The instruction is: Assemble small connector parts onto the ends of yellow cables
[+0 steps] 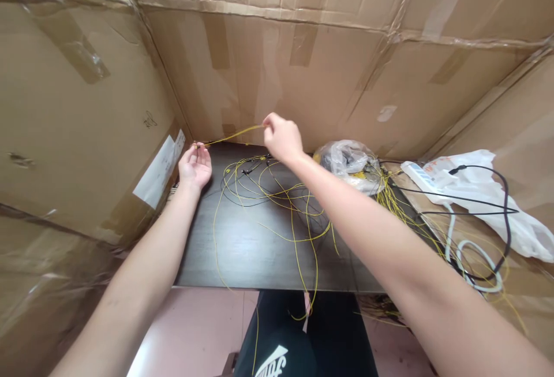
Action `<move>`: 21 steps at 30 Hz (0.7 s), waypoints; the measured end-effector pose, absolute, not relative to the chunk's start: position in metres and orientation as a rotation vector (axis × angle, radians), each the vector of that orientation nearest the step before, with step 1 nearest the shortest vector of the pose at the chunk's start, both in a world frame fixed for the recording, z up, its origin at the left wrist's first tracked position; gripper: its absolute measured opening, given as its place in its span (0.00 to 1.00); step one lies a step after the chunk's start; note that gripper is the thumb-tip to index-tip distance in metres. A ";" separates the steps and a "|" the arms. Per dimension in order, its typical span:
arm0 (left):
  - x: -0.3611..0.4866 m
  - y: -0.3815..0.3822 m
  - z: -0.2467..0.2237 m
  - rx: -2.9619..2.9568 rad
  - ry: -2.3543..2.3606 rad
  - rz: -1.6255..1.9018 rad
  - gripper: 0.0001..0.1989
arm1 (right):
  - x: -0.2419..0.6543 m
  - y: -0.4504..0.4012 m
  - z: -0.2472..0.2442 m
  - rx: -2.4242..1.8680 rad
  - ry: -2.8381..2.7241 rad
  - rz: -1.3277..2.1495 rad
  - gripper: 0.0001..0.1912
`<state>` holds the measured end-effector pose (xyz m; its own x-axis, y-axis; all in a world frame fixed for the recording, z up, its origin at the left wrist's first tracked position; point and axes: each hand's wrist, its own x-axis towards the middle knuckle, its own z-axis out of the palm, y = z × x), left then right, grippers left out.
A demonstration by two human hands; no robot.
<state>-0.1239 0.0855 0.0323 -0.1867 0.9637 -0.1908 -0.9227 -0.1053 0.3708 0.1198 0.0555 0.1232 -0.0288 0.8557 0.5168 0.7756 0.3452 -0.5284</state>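
Observation:
Between my two hands a thin yellow wire (237,134) runs nearly taut above the far side of the dark table (255,250). At its left end my left hand (197,166), palm up, has its fingertips closed on the wire, where a small dark piece shows. My right hand (283,139) pinches the wire's other stretch between thumb and fingers, back of the hand upward. Beneath my right hand, a loose tangle of yellow and black wires (277,195) spreads over the table, with small black ends among them. Several strands hang over the front edge onto my legs.
Cardboard walls (268,77) enclose the table at the back and sides. A clear plastic bag (346,160) with yellow wires sits right of the tangle. Farther right lie a white power strip (418,178), a white plastic bag (489,204) and a thick black cable (507,221).

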 end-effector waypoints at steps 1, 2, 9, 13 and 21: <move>-0.125 0.087 0.031 0.104 0.479 1.700 0.08 | 0.133 0.059 0.134 -1.433 -1.741 0.073 0.12; -0.126 0.088 0.030 0.104 0.490 1.705 0.08 | 0.147 0.064 0.145 -1.415 -1.666 0.039 0.12; -0.129 0.090 0.029 0.157 0.580 1.741 0.09 | 0.216 0.059 0.230 -1.420 -1.160 0.236 0.16; -0.132 0.091 0.028 0.129 0.588 1.748 0.09 | 0.246 0.010 0.268 -1.316 -1.142 0.382 0.16; -0.127 0.086 0.046 0.224 0.642 1.717 0.12 | 0.323 -0.116 0.261 -1.550 -1.426 0.222 0.15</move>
